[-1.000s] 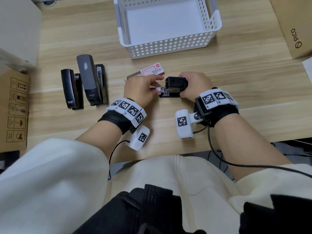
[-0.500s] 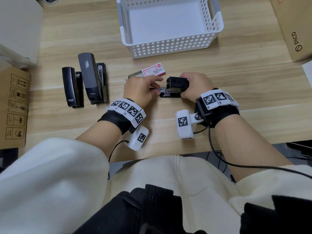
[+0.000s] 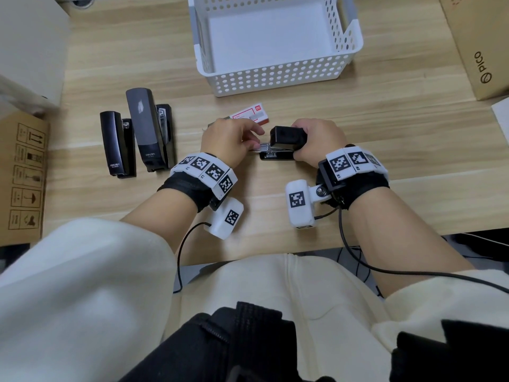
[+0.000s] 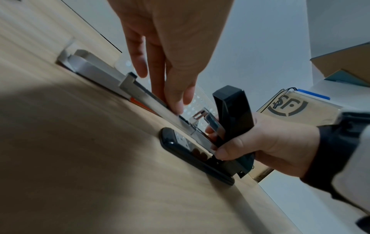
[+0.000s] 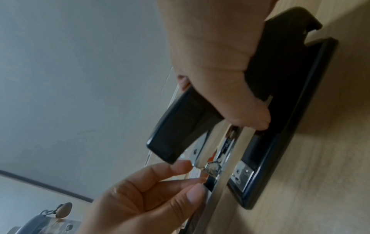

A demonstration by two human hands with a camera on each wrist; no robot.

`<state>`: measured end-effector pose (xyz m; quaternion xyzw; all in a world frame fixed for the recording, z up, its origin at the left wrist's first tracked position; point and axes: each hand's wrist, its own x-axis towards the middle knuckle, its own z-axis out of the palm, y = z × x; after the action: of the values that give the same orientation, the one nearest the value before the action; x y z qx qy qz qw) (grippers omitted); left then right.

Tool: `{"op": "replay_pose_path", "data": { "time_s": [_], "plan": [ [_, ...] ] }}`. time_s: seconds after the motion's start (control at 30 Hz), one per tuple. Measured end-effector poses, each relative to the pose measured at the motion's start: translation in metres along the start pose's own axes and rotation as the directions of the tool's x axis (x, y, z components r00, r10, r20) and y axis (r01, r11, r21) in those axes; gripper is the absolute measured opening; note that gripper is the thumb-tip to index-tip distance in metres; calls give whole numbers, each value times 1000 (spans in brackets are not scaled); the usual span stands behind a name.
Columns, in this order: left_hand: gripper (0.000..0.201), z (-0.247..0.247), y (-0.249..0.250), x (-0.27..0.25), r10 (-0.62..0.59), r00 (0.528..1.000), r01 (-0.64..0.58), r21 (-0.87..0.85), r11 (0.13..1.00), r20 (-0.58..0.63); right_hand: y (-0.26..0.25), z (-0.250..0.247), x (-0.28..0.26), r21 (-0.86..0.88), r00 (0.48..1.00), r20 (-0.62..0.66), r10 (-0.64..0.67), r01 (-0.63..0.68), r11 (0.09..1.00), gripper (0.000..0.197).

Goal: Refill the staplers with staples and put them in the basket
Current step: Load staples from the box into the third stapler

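Note:
A small black stapler (image 3: 276,157) lies on the desk with its lid (image 3: 287,135) swung up. My right hand (image 3: 303,142) grips the raised lid (image 4: 232,117) and magazine, thumb on the near side (image 5: 220,101). My left hand (image 3: 254,143) pinches a silver strip of staples (image 4: 144,93) and holds its end at the mouth of the open magazine (image 5: 217,193). The red and white staple box (image 3: 250,114) lies just behind my left hand. Two more black staplers, a small one (image 3: 118,144) and a larger one (image 3: 150,130), lie side by side at the left.
A white perforated basket (image 3: 275,78) stands at the back centre with nothing in it. A brown cardboard box (image 3: 479,45) is at the far right, another carton (image 3: 22,175) sits off the desk's left edge. Cables hang from both wrist cameras.

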<state>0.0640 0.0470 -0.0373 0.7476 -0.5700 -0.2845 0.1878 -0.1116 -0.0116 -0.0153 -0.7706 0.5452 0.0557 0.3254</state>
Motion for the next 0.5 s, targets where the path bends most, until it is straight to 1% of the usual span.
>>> {"op": "replay_pose_path", "data": {
  "time_s": [0.13, 0.3, 0.43, 0.5],
  "plan": [
    [19, 0, 0, 2, 10, 1000, -10, -15, 1000, 26, 0, -1, 0, 4, 1000, 2, -2, 2, 1000, 38],
    [24, 1, -2, 6, 64, 996, -55, -147, 988, 56, 1, 0, 0, 7, 1000, -5, 3, -3, 1000, 37],
    [22, -2, 0, 7, 73, 995, -53, -265, 963, 65, 0, -1, 0, 7, 1000, 2, -2, 2, 1000, 37],
    [20, -6, 5, 6, 62, 997, -42, -338, 940, 49, 0, -2, -1, 4, 1000, 6, -1, 1, 1000, 38]
  ]
}}
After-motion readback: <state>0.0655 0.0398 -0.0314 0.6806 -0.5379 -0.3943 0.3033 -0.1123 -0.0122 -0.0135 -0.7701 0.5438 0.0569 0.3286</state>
